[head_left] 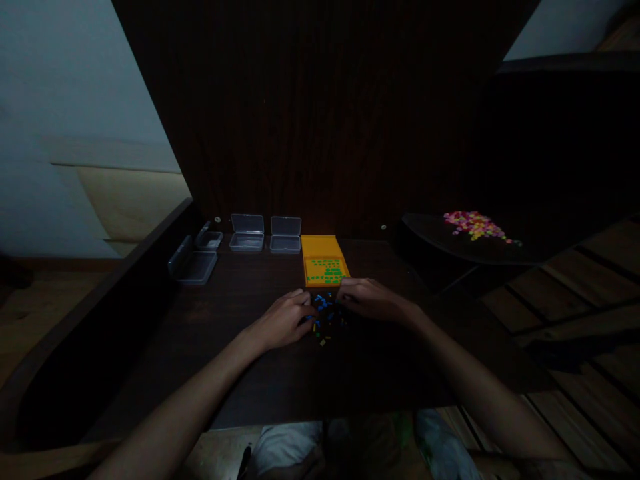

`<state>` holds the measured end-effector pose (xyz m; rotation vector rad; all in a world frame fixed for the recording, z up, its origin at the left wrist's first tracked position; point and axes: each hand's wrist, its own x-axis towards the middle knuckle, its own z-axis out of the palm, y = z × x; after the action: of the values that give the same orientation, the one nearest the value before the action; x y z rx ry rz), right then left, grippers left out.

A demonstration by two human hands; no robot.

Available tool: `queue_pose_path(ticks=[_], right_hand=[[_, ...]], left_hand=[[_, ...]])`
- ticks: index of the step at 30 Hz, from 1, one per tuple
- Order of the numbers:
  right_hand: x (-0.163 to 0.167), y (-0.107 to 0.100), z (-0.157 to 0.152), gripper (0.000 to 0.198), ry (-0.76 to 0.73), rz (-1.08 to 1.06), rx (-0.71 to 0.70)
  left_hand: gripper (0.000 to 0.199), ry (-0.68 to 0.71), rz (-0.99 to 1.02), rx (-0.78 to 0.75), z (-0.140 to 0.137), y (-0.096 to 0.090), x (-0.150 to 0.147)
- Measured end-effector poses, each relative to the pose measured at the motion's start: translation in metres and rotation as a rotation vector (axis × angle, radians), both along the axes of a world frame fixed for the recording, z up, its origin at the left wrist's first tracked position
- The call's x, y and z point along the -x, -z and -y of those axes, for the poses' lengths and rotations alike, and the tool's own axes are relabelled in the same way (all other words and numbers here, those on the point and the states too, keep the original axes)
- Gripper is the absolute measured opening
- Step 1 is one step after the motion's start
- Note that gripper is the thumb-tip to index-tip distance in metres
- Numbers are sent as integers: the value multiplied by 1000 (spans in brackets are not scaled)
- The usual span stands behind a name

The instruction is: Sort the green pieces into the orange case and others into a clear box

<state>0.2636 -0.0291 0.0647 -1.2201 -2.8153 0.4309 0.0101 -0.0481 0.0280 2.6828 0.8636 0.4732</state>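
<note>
A yellow lidded box (320, 245) stands open on the dark table, with small green pieces (333, 272) in rows inside it. Just in front lies a loose scatter of tiny blue pieces (324, 303), with a few yellowish ones (323, 343) nearer me. At the left edge of this scatter rests my left hand (287, 319), fingers bent and closed; anything in them is too small to make out. My right hand (373, 300) is by the box's near right corner, its fingertips pinched together and partly hidden, so what they hold does not show.
Clear plastic boxes with raised lids, including one (247, 241) and another (285, 244), line the back of the table. More clear cases (197, 267) sit at the left. Pink and yellow pieces (475, 225) are heaped on a dark raised surface at right. A dark panel (325, 120) rises behind.
</note>
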Motion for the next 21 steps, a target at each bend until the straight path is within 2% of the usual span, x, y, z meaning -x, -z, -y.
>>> queue_pose_path(ticks=[7,14,21], right_hand=[[5,-10,-37,15,77,-60,-120],[22,6,-71,14,145,-45,-153],[33,13,-83,19,140,26,-136]], left_hand=[[13,-4,-4,-2,1,-3,-1],[12,-10,-18,9,3,-3,-4],[10,-11,7,71,3,-3,-4]])
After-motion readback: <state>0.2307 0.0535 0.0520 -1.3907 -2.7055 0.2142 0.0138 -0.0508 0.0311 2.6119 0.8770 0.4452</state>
